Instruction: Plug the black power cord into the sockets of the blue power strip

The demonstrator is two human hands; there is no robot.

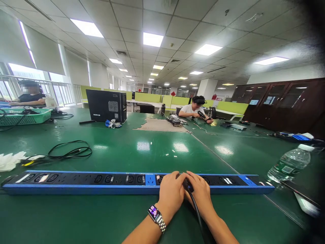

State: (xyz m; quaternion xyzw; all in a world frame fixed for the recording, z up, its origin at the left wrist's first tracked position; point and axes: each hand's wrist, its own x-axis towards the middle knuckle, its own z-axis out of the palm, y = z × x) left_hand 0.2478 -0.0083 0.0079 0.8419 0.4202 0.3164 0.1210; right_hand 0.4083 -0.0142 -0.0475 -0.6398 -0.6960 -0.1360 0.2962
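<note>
A long blue and black power strip [101, 183] lies across the green table [142, 149] in front of me. Both hands rest on it right of its middle. My left hand [170, 192], with a watch on the wrist, has its fingers curled against a black plug [188, 186]. My right hand [200, 191] is closed round the same plug from the right. The plug's black cable [197, 213] runs back between my forearms. The plug's front is hidden by my fingers.
A coiled black cable [68, 151] and white gloves [8, 161] lie at left. A water bottle [289, 164] lies at right. Farther back stand a black computer case [106, 105] and a green basket [24, 117]. Two other people sit at the far tables.
</note>
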